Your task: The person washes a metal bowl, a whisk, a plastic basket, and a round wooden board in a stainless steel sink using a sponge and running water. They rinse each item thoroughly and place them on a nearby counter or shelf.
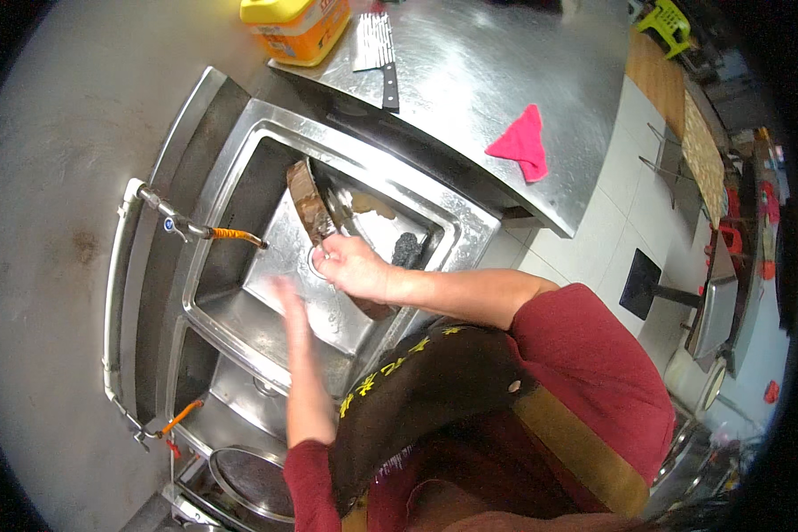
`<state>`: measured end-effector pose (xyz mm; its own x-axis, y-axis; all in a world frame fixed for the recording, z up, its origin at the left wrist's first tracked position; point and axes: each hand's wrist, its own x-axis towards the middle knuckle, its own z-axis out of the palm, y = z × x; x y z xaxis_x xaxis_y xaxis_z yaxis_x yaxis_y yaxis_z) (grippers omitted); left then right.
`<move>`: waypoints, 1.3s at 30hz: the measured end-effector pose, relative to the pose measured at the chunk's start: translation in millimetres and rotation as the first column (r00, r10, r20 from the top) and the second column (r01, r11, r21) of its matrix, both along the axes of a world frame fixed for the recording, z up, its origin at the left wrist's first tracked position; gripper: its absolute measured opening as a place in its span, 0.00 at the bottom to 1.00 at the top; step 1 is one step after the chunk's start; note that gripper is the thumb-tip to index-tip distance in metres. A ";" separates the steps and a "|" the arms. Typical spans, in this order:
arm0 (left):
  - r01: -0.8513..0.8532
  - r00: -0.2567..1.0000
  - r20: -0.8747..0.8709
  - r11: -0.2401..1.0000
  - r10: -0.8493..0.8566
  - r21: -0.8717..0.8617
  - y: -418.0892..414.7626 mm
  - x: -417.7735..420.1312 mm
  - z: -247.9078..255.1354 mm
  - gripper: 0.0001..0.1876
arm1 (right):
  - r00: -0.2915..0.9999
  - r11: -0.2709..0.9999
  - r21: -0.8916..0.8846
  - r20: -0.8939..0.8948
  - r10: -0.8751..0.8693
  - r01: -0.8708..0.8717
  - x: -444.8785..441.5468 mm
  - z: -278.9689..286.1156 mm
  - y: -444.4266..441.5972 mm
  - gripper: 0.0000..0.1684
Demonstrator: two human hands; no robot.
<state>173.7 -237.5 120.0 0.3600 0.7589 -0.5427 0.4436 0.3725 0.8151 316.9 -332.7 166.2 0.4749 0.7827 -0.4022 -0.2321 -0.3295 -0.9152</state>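
My right hand (356,267) grips a brown-stained metal pan (309,203), tilted in the stainless steel sink basin (292,229) so that its curved side shows. The hand and forearm hide part of this pan; its exact kind is unclear. My left hand (291,299) is blurred over the near part of the basin, apart from the pan, with nothing visible in it. A dark mesh scrubber (407,249) lies at the right side of the basin. Brownish residue (372,205) shows beside the pan. An orange-hosed tap (233,234) reaches over the basin from the wall.
On the steel counter (449,73) lie a cleaver (382,60) and a pink cloth (522,143); a yellow-orange container (297,32) stands there. A second sink basin (233,392) with another tap (183,415) and a round metal lid or tray (253,482) are at lower left.
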 end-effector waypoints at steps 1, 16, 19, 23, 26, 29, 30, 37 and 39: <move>0.084 0.996 0.026 0.988 -0.081 -0.128 22.7 -53.2 -104.8 0.43 | 0.989 0.997 0.075 0.147 -0.015 0.004 -10.1 15.7 6.1 0.16; 0.135 0.678 0.553 0.658 0.484 -0.741 -34.0 55.9 -69.5 0.50 | 0.985 0.981 0.162 0.148 0.085 -0.109 -11.0 184.4 -84.6 0.09; 0.131 0.591 0.517 0.559 0.619 -0.819 5.5 60.3 -84.0 0.52 | 0.942 0.990 0.103 0.332 0.054 -0.093 4.3 202.0 -115.0 0.07; 0.139 0.584 0.641 0.717 0.498 -0.684 12.6 67.1 -63.4 0.38 | 0.750 0.990 0.076 0.660 0.037 -0.115 16.4 232.7 -149.3 0.06; 0.280 0.531 0.738 0.736 0.416 -0.617 20.2 69.5 -53.2 0.24 | 0.716 0.995 0.060 0.698 0.018 -0.084 26.6 251.8 -171.5 0.06; 0.309 0.535 0.793 0.807 0.290 -0.503 -9.9 83.4 -1.2 0.41 | 0.724 0.993 0.118 0.683 -0.099 0.024 33.2 255.7 -201.6 0.07; 0.332 0.576 0.799 0.844 0.172 -0.422 -20.2 86.4 19.8 0.46 | 0.701 0.992 0.122 0.705 -0.108 0.031 33.6 259.1 -211.9 0.07; 0.354 0.792 0.575 0.922 -0.204 -0.160 -57.3 83.6 27.9 0.37 | 0.651 0.994 0.014 0.755 -0.084 0.112 52.3 278.1 -283.6 0.08; 0.503 0.849 0.177 0.864 -0.498 0.022 -76.3 80.3 10.9 0.35 | 0.676 0.988 -0.037 0.733 -0.073 0.147 60.5 280.1 -306.3 0.09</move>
